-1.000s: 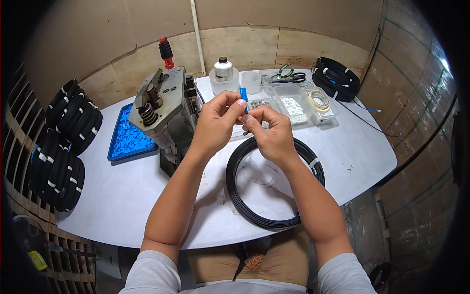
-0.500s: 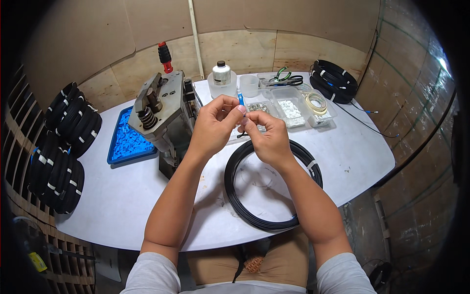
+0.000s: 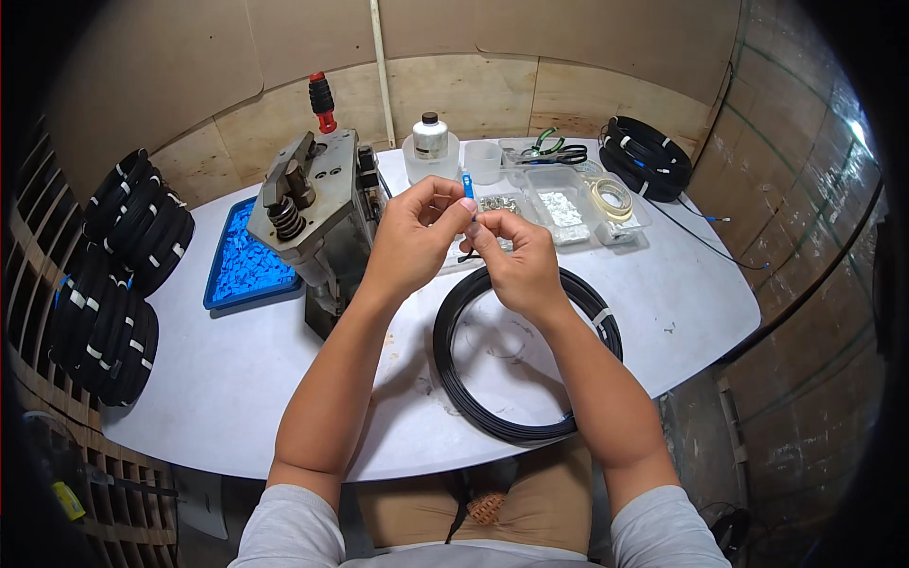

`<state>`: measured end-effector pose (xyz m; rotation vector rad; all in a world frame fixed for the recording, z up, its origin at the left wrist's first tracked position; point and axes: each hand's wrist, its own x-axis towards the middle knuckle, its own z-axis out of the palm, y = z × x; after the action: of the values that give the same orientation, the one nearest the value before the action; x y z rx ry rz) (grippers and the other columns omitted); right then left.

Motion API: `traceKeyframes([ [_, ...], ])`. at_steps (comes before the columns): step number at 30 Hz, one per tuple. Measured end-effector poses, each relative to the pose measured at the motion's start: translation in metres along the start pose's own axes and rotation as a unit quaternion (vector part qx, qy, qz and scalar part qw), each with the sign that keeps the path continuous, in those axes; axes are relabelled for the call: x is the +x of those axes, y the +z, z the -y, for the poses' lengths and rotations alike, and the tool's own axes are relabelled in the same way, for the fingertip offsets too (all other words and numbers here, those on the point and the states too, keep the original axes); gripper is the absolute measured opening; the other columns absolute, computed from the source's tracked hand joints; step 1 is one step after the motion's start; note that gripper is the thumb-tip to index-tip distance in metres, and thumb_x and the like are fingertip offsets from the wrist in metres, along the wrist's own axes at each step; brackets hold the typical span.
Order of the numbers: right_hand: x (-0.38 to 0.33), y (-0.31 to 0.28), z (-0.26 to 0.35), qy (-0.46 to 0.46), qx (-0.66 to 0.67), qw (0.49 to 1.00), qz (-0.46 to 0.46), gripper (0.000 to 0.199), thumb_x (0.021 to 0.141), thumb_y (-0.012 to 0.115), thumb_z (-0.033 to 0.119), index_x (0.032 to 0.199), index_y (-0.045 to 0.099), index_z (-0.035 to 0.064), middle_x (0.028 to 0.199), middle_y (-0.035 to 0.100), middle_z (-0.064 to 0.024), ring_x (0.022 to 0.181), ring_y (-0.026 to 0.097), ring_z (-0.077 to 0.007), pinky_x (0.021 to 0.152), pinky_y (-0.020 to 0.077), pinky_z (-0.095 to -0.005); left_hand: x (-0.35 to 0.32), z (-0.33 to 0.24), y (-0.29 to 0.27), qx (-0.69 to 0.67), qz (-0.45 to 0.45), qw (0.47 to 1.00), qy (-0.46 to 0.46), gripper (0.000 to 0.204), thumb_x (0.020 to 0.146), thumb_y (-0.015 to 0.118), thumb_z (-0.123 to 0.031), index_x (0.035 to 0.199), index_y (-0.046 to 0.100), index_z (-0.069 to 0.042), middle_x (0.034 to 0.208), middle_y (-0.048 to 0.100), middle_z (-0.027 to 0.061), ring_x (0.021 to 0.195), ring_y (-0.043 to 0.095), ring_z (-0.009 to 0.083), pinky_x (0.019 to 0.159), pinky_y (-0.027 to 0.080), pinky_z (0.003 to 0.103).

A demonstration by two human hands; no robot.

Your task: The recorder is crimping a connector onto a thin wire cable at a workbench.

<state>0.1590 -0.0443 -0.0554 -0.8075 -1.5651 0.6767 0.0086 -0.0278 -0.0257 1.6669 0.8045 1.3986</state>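
My left hand [image 3: 415, 237] and my right hand [image 3: 511, 257] meet above the white table [image 3: 237, 379], both pinching a small blue connector [image 3: 468, 187] that stands upright between the fingertips. A thin black cable end runs down from it under my right hand. Below the hands lies a black coil of cable [image 3: 526, 352], flat on the table. A grey metal press machine [image 3: 312, 208] with a red-tipped handle stands just left of my left hand.
A blue tray of blue parts [image 3: 242, 270] lies left of the machine. Clear plastic boxes [image 3: 561, 204], a white bottle [image 3: 430, 144], a cup, tape roll [image 3: 608, 197] and pliers sit at the back. Black cable coils are stacked at left [image 3: 114, 275] and back right [image 3: 646, 156].
Both hands stay together on the blue connector with only small finger shifts. The coil and machine have not moved.
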Motion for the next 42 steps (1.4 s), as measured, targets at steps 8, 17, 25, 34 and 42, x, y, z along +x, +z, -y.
traceKeyframes([
  [8, -0.001, -0.001, -0.004, -0.010, -0.005, 1.000, -0.008, 0.010, 0.089, 0.065, 0.009, 0.088, 0.068, -0.0007, 0.073, 0.067, -0.0048, 0.069, 0.059, -0.0089, 0.066, 0.0486, -0.0260, 0.000, -0.004, -0.004, -0.038, 0.026, 0.998, -0.036, 0.017, 0.091, 0.064, -0.017, 0.096, 0.063, -0.001, 0.080, 0.064, 0.0027, 0.074, 0.059, 0.0081, 0.067, 0.048, 0.024],
  [17, -0.001, -0.003, -0.008, -0.025, -0.031, 0.999, -0.024, 0.009, 0.085, 0.071, 0.011, 0.087, 0.070, 0.0014, 0.069, 0.061, -0.0016, 0.067, 0.052, -0.0078, 0.063, 0.0447, -0.0251, 0.000, -0.002, -0.004, -0.095, 0.048, 0.994, -0.029, 0.018, 0.091, 0.064, -0.016, 0.100, 0.062, 0.000, 0.083, 0.065, 0.0034, 0.073, 0.058, 0.0080, 0.065, 0.046, 0.023],
  [25, -0.002, -0.002, -0.005, -0.024, -0.025, 0.999, -0.025, 0.009, 0.085, 0.071, 0.010, 0.088, 0.070, 0.0012, 0.070, 0.061, -0.0015, 0.068, 0.051, -0.0076, 0.064, 0.0443, -0.0249, 0.001, 0.002, -0.007, -0.108, 0.057, 0.992, -0.035, 0.018, 0.091, 0.064, -0.016, 0.099, 0.061, 0.000, 0.083, 0.064, 0.0037, 0.074, 0.058, 0.0077, 0.066, 0.047, 0.023],
  [34, -0.002, -0.001, -0.006, -0.014, -0.002, 1.000, -0.014, 0.008, 0.086, 0.069, 0.008, 0.089, 0.070, 0.0006, 0.072, 0.061, -0.0006, 0.067, 0.051, -0.0064, 0.063, 0.0442, -0.0234, 0.000, 0.001, -0.008, -0.084, 0.058, 0.994, -0.028, 0.016, 0.091, 0.064, -0.016, 0.097, 0.061, -0.002, 0.081, 0.065, 0.0022, 0.074, 0.059, 0.0075, 0.066, 0.046, 0.023],
  [42, -0.003, -0.002, -0.007, -0.023, -0.012, 1.000, 0.000, 0.012, 0.093, 0.065, 0.012, 0.094, 0.069, 0.0006, 0.077, 0.066, -0.0031, 0.072, 0.061, -0.0079, 0.069, 0.0498, -0.0240, 0.000, -0.001, -0.006, -0.098, 0.050, 0.994, -0.023, 0.014, 0.090, 0.065, -0.013, 0.094, 0.060, -0.001, 0.081, 0.064, 0.0023, 0.073, 0.058, 0.0066, 0.068, 0.047, 0.023],
])
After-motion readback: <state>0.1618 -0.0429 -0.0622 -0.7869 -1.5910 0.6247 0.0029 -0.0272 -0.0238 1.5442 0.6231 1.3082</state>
